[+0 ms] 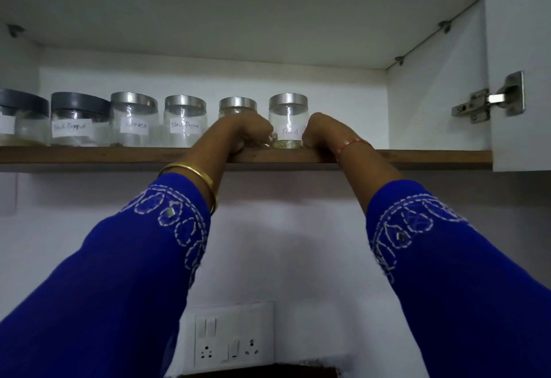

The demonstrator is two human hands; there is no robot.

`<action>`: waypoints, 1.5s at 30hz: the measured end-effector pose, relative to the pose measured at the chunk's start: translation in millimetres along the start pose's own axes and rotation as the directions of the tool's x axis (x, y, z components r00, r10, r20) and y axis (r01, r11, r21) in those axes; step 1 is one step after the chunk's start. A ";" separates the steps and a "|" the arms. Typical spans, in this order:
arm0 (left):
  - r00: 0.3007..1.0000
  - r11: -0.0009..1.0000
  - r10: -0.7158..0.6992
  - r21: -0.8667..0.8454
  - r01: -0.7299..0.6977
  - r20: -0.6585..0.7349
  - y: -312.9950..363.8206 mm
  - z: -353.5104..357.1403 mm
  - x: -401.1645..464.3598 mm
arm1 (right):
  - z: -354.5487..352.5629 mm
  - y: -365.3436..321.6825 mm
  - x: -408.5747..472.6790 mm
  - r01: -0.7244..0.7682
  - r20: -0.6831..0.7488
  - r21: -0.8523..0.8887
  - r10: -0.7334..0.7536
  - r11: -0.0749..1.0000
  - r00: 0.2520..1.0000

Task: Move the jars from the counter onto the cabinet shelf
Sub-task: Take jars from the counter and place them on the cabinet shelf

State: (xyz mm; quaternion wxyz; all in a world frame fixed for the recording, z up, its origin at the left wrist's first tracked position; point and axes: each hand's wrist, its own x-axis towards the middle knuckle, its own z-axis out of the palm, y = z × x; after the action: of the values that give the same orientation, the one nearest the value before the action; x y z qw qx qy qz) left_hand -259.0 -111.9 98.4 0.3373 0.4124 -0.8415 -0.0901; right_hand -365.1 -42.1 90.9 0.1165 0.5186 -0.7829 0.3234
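Note:
A clear jar labelled "Fennel" [287, 121], with a silver lid and green seeds at its bottom, stands on the wooden-edged cabinet shelf [119, 155]. My left hand [249, 130] curls against its left side and my right hand [319, 128] against its right side, so both hold it low down. My fingertips are hidden behind the hands. Another silver-lidded jar [237, 104] stands just left of it, mostly hidden by my left hand. Further left along the shelf stand the "Black Pepper" jar [185, 122], the "Cloves" jar [134, 121] and a dark-lidded jar [79, 121].
A second dark-lidded jar [21, 118] is cut off at the left edge. The shelf is bare to the right of the fennel jar, up to the cabinet side with its door hinge [489, 98]. A switch and socket panel [232, 336] is on the wall below.

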 end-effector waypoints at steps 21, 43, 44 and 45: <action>0.955 0.991 0.107 0.104 -0.081 -0.277 6.3 23.8 -9.0 | 20.6 10.1 -9.3 0.153 -0.396 0.152 -0.081 0.976 0.914; 0.960 0.961 0.009 -0.264 -0.086 -0.280 -71.3 151.0 -282.8 | 178.7 82.5 -250.0 0.348 -0.224 0.033 -0.332 0.937 0.916; 0.963 0.957 -0.013 -0.283 -0.066 -0.269 -79.5 156.2 -296.3 | 189.3 84.5 -264.7 0.344 -0.201 0.071 -0.324 0.936 0.924; 0.966 0.953 -0.039 -0.299 -0.041 -0.255 -88.7 161.6 -309.3 | 199.4 86.2 -279.3 0.336 -0.171 0.111 -0.315 0.935 0.934</action>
State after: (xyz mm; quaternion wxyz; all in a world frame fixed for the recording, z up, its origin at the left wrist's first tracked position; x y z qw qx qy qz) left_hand -172.8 44.0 -214.5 0.5031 0.3636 -0.7669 -0.1630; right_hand -289.6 60.4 -239.2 0.1911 0.6221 -0.6507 0.3913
